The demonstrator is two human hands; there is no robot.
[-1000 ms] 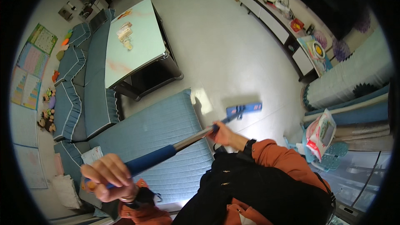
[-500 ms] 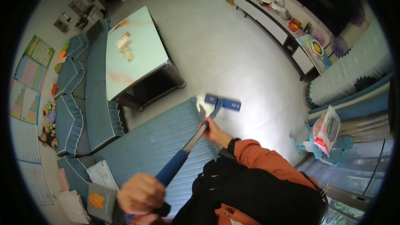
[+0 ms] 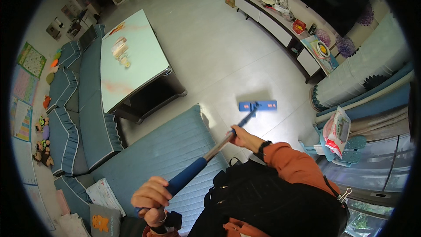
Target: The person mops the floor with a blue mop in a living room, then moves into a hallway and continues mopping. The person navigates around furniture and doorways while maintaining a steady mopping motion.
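Head view: your left grip (image 3: 151, 196) and right grip (image 3: 242, 138) encircle the mop handle (image 3: 189, 175); the mop head (image 3: 265, 105) has shifted right, covering floor (image 3: 210, 66) farther from the sofa (image 3: 149, 153)

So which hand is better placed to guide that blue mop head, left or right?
Probably the right hand: it grips the pole lower down, nearer the flat blue mop head. The left hand holds the blue handle grip at the far end.
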